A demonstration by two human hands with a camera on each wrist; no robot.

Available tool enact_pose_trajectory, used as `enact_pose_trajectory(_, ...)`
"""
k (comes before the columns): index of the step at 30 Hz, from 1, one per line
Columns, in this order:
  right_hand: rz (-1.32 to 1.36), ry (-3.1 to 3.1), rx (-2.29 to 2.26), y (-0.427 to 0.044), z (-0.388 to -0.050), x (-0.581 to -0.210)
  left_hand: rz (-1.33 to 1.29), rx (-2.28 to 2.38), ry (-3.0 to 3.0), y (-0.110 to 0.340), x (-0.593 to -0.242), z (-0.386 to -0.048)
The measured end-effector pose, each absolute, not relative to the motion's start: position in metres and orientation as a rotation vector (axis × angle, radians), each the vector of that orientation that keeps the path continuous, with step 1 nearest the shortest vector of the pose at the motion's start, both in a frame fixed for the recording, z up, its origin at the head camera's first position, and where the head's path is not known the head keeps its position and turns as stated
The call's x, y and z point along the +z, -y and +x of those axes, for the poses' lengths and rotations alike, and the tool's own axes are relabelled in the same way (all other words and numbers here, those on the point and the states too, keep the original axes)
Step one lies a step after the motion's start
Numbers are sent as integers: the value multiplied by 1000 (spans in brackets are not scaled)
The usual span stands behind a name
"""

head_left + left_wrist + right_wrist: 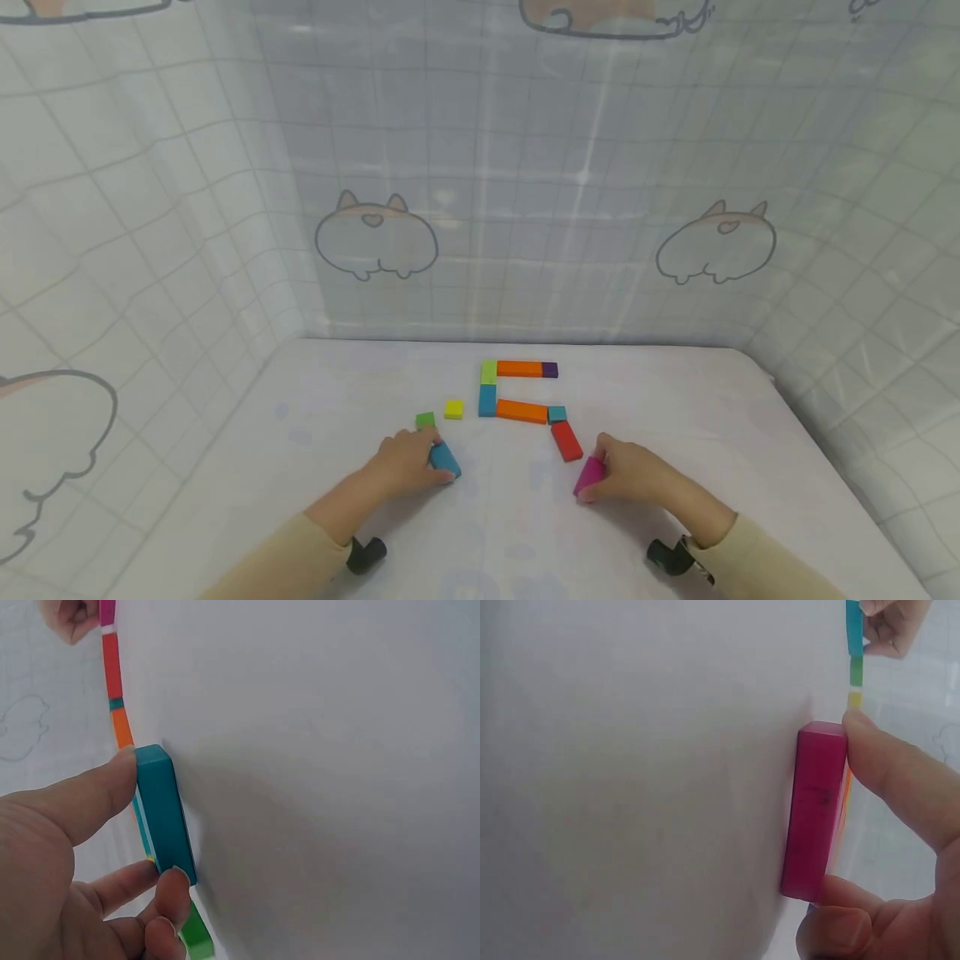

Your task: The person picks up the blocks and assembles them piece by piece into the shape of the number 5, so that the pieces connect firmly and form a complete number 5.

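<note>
Within the left hand (pixel 407 463), a blue block (pixel 446 460) is part-hidden.

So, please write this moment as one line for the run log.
left hand: pinches blue block | right hand: pinches magenta block | near blue block: green block | near magenta block: red block

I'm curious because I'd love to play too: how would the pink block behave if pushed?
The pink block, held in the right hand, looks stiff, as its edges run straight. Its flat faces suggest it would slide rather than roll. Its smooth-looking surface may be slippery.
</note>
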State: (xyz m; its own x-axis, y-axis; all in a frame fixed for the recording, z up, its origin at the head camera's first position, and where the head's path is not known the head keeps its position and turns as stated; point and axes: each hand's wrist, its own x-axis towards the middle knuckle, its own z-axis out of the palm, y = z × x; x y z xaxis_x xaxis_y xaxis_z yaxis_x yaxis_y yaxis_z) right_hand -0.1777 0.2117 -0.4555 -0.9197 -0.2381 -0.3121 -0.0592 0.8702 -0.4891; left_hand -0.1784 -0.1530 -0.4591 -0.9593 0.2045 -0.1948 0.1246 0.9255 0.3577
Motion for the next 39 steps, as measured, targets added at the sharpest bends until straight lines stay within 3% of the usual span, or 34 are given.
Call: enact_pose_trajectory(39, -183, -2720, -664, -188, -169, -453, 241, 517, -2764, 89, -455, -170)
